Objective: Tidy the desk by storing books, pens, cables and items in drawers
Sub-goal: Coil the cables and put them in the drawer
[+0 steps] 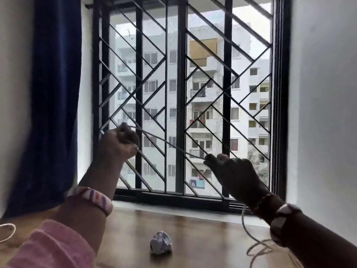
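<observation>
A thin white cable [164, 141] stretches in the air between both raised hands, in front of the window. My left hand [120, 142] grips one part of it in a closed fist, with loops of it bunched there. My right hand [229, 169] pinches the cable lower and to the right. The rest of the cable hangs down past my right wrist and lies in loose coils [258, 248] on the wooden desk [193, 229].
A crumpled ball of paper [161, 245] lies on the desk between my arms. Another white cord loop [7, 232] shows at the left edge. A barred window [181, 93] faces me, with a blue curtain [50, 93] on its left and a white wall on its right.
</observation>
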